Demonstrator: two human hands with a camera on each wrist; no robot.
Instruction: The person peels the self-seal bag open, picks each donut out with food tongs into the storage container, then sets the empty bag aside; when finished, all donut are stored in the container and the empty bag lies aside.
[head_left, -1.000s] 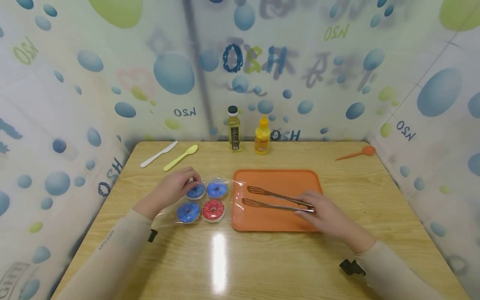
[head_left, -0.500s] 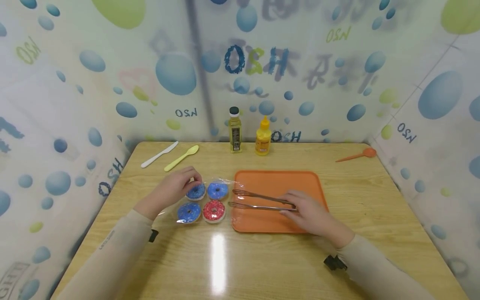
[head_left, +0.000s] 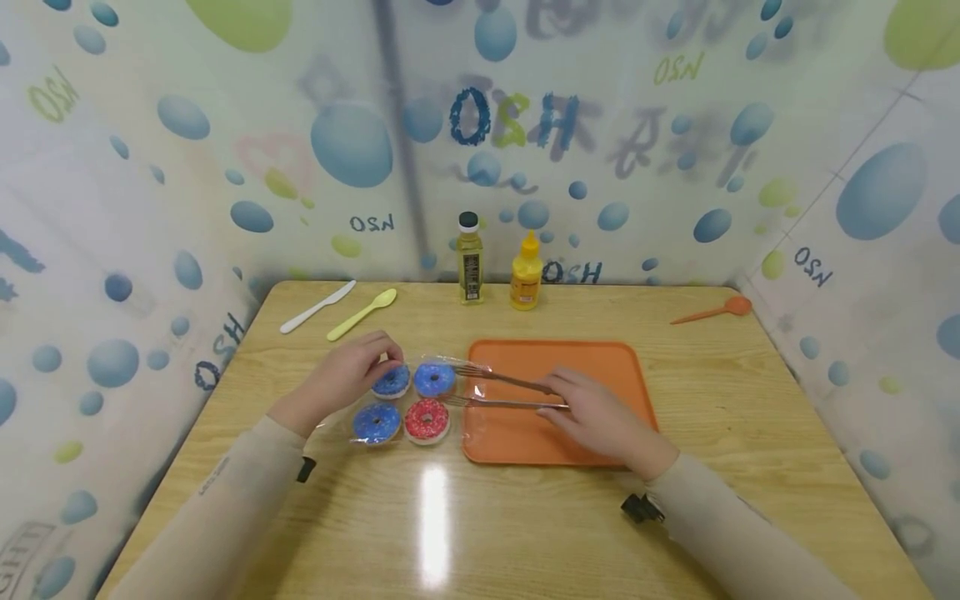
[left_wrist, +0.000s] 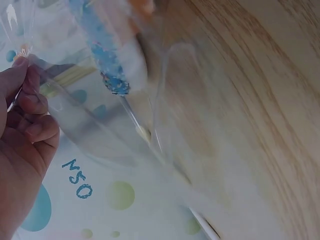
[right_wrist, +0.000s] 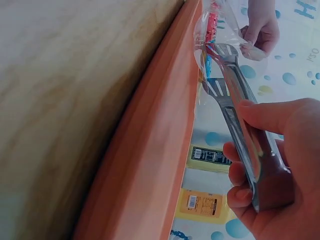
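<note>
My left hand (head_left: 345, 375) pinches the gathered edge of a clear plastic bag (left_wrist: 110, 140), held up in the left wrist view. Several toy donuts lie in the bag: a red one (head_left: 427, 422) at the near right, a blue one (head_left: 434, 380) at the far right, another blue one (head_left: 377, 424) at the near left, and one (head_left: 390, 383) partly under my left hand. With thumb and curled fingers, my right hand (head_left: 596, 417) grips metal tongs (right_wrist: 245, 95). Their two slotted tips stand apart at the bag's right end, beside the red and far-right blue donuts.
An orange tray (head_left: 555, 450) lies beneath the tongs and my right hand. Behind stand an oil bottle (head_left: 470, 271) and a yellow squeeze bottle (head_left: 527, 279). A white knife (head_left: 318, 307) and yellow spoon (head_left: 363, 315) lie back left, an orange spoon (head_left: 735, 306) back right.
My right hand has moved left across the tray, bringing the tong tips from over the tray to the bag's right end. My left hand has stayed in place.
</note>
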